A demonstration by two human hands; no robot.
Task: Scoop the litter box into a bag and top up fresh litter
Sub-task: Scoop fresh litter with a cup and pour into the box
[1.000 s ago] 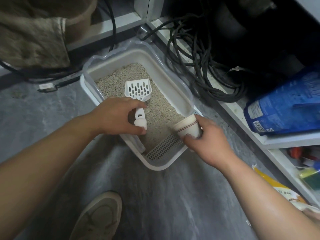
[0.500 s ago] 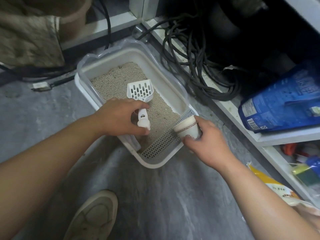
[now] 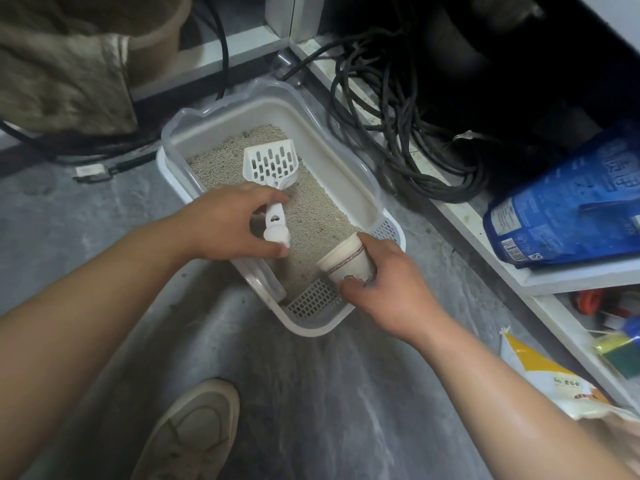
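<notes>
A white litter box [image 3: 349,168] with a clear rim stands on the grey floor, holding beige litter [image 3: 311,209] and a grated step at its near end. My left hand [image 3: 225,226] grips the handle of a white slotted scoop [image 3: 272,166], whose head rests on the litter near the far end. My right hand [image 3: 391,289] holds a paper cup [image 3: 349,261], tilted on its side, mouth toward the litter, at the box's near right corner.
A tangle of black cables [image 3: 398,133] lies right of the box. A blue bag [image 3: 571,202] sits on a low white shelf [image 3: 554,278], a yellow-and-white bag [image 3: 540,379] by my right arm. My shoe [image 3: 194,427] is below; brown cloth [image 3: 62,74] at far left.
The scoop head slid a little farther along the litter. My right hand tipped the cup lower and further onto its side over the litter's near end.
</notes>
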